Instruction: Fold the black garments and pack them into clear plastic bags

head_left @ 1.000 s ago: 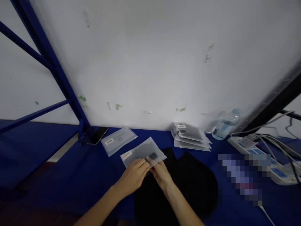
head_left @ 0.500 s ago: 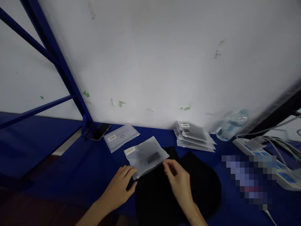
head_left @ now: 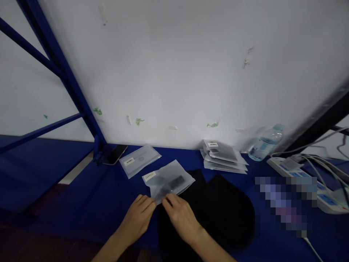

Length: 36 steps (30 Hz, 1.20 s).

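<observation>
A frosted plastic zip bag [head_left: 163,177] with a white barcode label lies in front of me, a dark item showing through it. My left hand [head_left: 139,214] has its fingers closed on the bag's near left corner. Close beside it, my right hand [head_left: 181,216] pinches the near edge of the same bag. The bag's slider is hidden by my fingers. Black folded fabric [head_left: 229,213] lies under my right hand and the bag's right side.
A flat zip bag [head_left: 140,160] and a phone [head_left: 117,154] lie behind to the left. A stack of filled zip bags [head_left: 225,158] stands by the wall. Further right are a water bottle [head_left: 265,145], a power strip [head_left: 325,198] with cables, and a blurred-out item [head_left: 283,203].
My right hand has moved left along the bag's near edge, from its right corner to beside my left hand. My left hand has closed on the left corner.
</observation>
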Available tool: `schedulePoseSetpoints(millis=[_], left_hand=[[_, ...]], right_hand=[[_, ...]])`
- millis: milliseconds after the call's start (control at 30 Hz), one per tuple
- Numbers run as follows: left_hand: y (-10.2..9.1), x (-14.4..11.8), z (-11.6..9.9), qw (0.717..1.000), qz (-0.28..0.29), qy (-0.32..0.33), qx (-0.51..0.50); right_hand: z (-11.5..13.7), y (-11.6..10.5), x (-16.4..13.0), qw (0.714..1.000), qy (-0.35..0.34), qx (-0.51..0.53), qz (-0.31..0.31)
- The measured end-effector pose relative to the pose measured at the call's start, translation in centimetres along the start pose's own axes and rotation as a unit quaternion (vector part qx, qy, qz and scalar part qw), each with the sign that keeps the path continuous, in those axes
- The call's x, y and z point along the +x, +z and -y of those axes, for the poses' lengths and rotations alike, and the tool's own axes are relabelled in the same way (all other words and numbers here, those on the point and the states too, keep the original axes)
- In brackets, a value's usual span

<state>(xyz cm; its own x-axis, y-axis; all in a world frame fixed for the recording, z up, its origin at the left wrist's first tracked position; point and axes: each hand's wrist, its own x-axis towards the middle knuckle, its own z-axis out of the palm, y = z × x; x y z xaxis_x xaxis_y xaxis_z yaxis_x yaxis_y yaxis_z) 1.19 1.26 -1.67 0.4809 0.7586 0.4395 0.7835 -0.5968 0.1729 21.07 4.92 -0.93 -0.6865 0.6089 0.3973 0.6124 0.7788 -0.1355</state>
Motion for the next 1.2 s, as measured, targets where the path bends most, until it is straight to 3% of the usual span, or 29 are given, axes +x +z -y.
schedulePoseSetpoints(millis=[167,367,500,567,633,767,933,1000,1067,1133,1200], left_hand=[[-0.9,-1.7,0.5,0.998,-0.054,-0.025,-0.001],[-1.0,-2.3,0.5,0.998,0.007,-0.061,-0.027],[-0.7,-2.3,0.2,0.994,0.023,-0.100,-0.032],[-0.5,-2.4,-0.4,0.992,-0.004,-0.126,-0.011],[-0.2,-2.2,-1.5,0.994,-0.021,-0.106,0.002],[0.9,-0.3,-4.3,0.996,0.072,0.023,-0.038],[2.2,1.9,-5.5,0.988,0.140,-0.016,-0.059],[2.5,2.0,-4.7,0.987,0.147,-0.017,-0.055],[2.7,1.8,-3.4,0.987,0.151,-0.007,-0.048],[2.5,1.5,-1.7,0.988,0.146,-0.006,-0.045],[2.2,1.1,-0.1,0.989,0.143,-0.019,-0.045]], right_hand=[[-5.0,-1.4,-1.9,0.997,0.041,-0.033,-0.056],[-8.5,-2.0,-4.3,0.991,0.124,-0.028,-0.051],[-9.3,-2.1,-4.3,0.975,0.202,0.073,-0.064],[-9.9,-2.3,-3.4,0.949,0.267,0.152,-0.066],[-10.5,-2.4,-2.1,0.921,0.318,0.218,-0.049],[-10.5,-1.7,1.1,0.901,0.351,0.254,-0.023],[-9.8,-1.1,3.1,0.896,0.325,0.301,-0.026],[-10.4,-2.1,3.0,0.890,0.303,0.335,-0.064],[-12.1,-3.9,2.4,0.861,0.305,0.383,-0.140],[-15.0,-6.3,1.4,0.818,0.331,0.413,-0.227],[-18.6,-8.8,0.0,0.804,0.357,0.388,-0.275]])
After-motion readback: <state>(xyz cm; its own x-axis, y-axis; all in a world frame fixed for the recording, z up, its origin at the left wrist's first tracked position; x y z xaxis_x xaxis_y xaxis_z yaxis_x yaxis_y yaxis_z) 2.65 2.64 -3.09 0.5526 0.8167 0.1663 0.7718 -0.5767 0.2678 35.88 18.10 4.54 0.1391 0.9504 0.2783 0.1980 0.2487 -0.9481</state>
